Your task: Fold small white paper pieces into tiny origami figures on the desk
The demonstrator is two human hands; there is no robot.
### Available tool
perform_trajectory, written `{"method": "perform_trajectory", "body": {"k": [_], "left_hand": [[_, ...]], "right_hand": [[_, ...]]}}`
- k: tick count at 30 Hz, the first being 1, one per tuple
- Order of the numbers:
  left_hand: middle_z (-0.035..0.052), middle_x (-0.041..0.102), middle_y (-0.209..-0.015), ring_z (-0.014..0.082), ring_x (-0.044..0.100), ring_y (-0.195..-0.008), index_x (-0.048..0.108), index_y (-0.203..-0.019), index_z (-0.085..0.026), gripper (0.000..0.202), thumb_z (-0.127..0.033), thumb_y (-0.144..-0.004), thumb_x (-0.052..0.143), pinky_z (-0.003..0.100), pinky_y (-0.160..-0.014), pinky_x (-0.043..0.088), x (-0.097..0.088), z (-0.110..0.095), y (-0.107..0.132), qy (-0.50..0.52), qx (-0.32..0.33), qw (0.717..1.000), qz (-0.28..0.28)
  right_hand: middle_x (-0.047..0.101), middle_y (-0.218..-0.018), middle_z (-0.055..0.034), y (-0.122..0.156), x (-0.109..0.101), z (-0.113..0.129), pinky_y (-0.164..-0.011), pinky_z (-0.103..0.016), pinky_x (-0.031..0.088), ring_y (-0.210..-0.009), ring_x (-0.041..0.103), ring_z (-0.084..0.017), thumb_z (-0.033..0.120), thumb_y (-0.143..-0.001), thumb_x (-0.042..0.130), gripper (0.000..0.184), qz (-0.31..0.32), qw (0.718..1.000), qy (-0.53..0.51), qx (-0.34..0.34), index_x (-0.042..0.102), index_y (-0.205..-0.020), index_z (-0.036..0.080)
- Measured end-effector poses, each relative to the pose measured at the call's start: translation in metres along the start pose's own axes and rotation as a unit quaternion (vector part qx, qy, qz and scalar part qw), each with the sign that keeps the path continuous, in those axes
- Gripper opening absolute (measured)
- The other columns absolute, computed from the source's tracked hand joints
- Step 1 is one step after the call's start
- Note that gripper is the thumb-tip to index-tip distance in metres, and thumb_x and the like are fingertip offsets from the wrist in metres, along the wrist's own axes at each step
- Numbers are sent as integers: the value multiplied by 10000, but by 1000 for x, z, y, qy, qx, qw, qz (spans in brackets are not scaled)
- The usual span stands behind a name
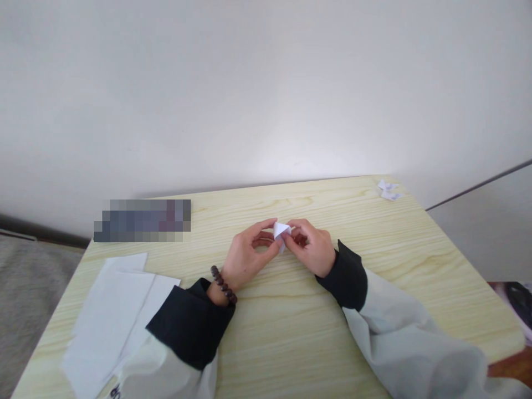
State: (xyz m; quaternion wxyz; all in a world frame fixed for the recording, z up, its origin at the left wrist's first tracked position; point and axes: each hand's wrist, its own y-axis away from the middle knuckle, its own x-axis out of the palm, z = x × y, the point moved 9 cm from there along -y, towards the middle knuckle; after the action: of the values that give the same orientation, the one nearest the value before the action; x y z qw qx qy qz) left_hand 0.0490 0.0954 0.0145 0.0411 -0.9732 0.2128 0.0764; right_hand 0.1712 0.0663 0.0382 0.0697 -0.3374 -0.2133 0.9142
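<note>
Between my two hands, over the middle of the table, is a small folded piece of white paper (281, 229) with a triangular flap on top. My left hand (251, 250), with a dark bead bracelet at the wrist, pinches its left side between thumb and fingers. From the other side, my right hand (311, 244) grips the right edge, its fingers curled in. Fingertips cover part of the paper's lower folds. Two small folded white paper pieces (389, 194) lie at the far right corner of the table.
Several white paper sheets (110, 310) overlap on the table's left side, partly under my left sleeve. A blurred-out flat object (143, 220) lies at the back left. The pale wooden table (274, 354) meets a white wall (266, 94) behind.
</note>
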Motion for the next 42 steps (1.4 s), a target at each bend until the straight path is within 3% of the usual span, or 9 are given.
{"method": "perform_trajectory", "body": {"k": [6, 15, 20, 27, 35, 39, 42], "left_hand": [[101, 664, -1041, 193, 645, -905, 534, -1158, -135, 422, -235, -756, 613, 336, -833, 518, 0, 0, 0, 45, 5, 999, 27], [124, 650, -1094, 234, 619, -993, 553, -1135, -133, 463, -258, -707, 676, 412, -896, 484, 0, 11, -3, 137, -56, 986, 75], [116, 662, -1064, 224, 626, -972, 586, -1053, -124, 331, -249, -748, 608, 403, -897, 481, -1, 7, -4, 103, -36, 993, 32], [107, 654, -1070, 204, 636, -918, 543, -1129, -139, 375, -239, -767, 559, 348, -835, 504, 6, -5, 2, 48, -11, 997, 53], [29, 692, -896, 164, 640, -782, 619, -980, -171, 295, -127, -705, 522, 266, -690, 504, -1, 3, -1, -80, -26, 996, -41], [24, 693, -862, 169, 642, -771, 622, -943, -172, 255, -130, -704, 544, 275, -679, 503, -2, 5, -2, -73, -26, 996, -50], [49, 695, -909, 186, 648, -815, 621, -965, -159, 254, -156, -720, 552, 300, -709, 516, -1, 7, -2, -28, -36, 999, -24]], "right_hand": [[608, -593, 35, -1, 4, -11, -461, -185, 455, -464, 576, -97, 191, -770, 528, 176, 29, 994, -98, 48, 523, -946, 208], [674, -686, -1, 0, -3, 6, -501, -193, 485, -473, 585, -88, 235, -844, 475, 168, 36, 997, -68, -29, 595, -960, 216], [664, -635, 12, 2, -5, 4, -519, -193, 497, -482, 599, -94, 226, -838, 497, 161, 13, 998, -53, -26, 581, -974, 215], [647, -585, 41, 3, 1, 1, -473, -167, 471, -445, 584, -82, 249, -827, 520, 161, 21, 998, -49, -13, 532, -985, 219], [665, -623, 41, 3, 3, 13, -526, -157, 471, -482, 595, -74, 172, -788, 500, 195, 34, 998, -5, -56, 558, -968, 220], [640, -595, 47, 2, 2, 13, -513, -162, 457, -465, 574, -74, 152, -776, 495, 232, 28, 998, 11, -55, 580, -984, 210], [659, -639, 21, 1, 0, 14, -511, -174, 460, -480, 574, -80, 142, -798, 471, 233, 29, 998, -5, -62, 610, -974, 207]]}}
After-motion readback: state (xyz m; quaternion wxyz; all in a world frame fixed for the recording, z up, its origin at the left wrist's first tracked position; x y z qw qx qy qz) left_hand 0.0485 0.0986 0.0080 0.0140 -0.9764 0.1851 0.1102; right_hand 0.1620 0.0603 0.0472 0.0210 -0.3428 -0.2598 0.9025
